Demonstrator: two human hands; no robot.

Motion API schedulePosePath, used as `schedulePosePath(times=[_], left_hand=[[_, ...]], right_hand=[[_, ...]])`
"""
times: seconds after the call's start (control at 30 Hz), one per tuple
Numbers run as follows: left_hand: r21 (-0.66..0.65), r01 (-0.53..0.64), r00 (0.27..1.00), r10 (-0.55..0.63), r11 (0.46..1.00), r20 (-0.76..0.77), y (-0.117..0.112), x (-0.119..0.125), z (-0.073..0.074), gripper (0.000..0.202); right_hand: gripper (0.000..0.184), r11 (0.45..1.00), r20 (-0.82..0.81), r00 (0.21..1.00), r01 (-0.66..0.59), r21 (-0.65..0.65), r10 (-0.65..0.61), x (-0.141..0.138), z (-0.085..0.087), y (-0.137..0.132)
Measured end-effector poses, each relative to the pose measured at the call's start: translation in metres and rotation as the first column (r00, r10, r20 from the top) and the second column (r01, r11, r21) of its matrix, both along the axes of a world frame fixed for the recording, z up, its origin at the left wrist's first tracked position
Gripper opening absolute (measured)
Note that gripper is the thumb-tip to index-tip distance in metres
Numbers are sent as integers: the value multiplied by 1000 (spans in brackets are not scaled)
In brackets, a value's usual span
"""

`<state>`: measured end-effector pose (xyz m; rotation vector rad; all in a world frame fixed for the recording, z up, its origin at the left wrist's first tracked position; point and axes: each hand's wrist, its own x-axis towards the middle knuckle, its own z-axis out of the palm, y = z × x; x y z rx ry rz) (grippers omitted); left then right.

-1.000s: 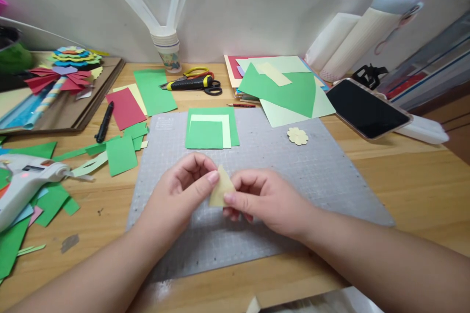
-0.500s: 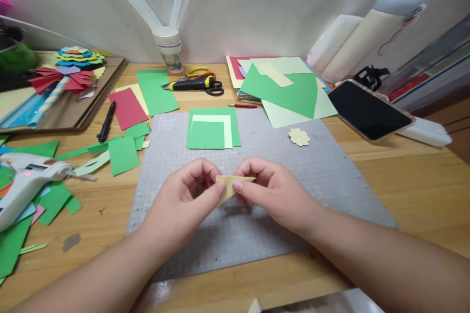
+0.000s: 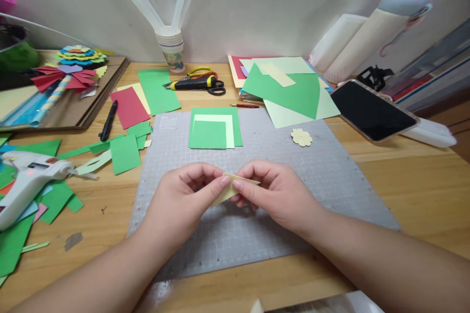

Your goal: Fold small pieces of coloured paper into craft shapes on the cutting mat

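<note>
A small folded piece of pale yellow paper [image 3: 222,197] is pinched between my two hands above the grey cutting mat [image 3: 191,249]. My left hand [image 3: 187,193] is closed on its left part, thumb on top. From the other side my right hand [image 3: 273,190] grips it too, the two thumb tips close together. The fingers hide part of the paper, and a pointed end shows at the right. Beyond the hands, stacked green and pale green paper squares [image 3: 209,134] lie on the mat. A pale yellow paper flower [image 3: 301,137] rests to their right.
At left are a white glue gun [image 3: 33,171], green paper scraps [image 3: 125,154] and a black pen [image 3: 108,121]. Scissors and a yellow-black cutter [image 3: 194,83] lie behind the mat, near paper cups [image 3: 172,54]. A paper stack [image 3: 290,90] and a phone [image 3: 374,110] sit at right.
The folded yellow paper has tilted, its right point now lower, while both hands keep hold of it. The whole view has shifted slightly.
</note>
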<state>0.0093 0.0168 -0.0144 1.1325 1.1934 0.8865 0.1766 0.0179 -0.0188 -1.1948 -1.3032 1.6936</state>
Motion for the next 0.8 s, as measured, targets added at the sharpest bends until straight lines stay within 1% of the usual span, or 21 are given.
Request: schedulePosePath(times=[0.13,0.37,0.5,0.8], left_hand=[[-8,-9,1000,9,1000,0,-1,0,1,10],[8,9,1000,-9,1000,-18,-1,-1,2,10],[16,10,999,-10,1000,-39,-1,-1,1,10],[12,20,1000,-20,1000,-14,-2,-2,2,9]], right_hand=[[22,1000,2,1000,0,-4,0,1,0,0],[26,1000,2,1000,-5,-14,5,1,0,0],[26,1000,5,1000,-4,-18,4,1,-2,0],[24,999,-6,1000,2,-40,-2,0,-1,-1]])
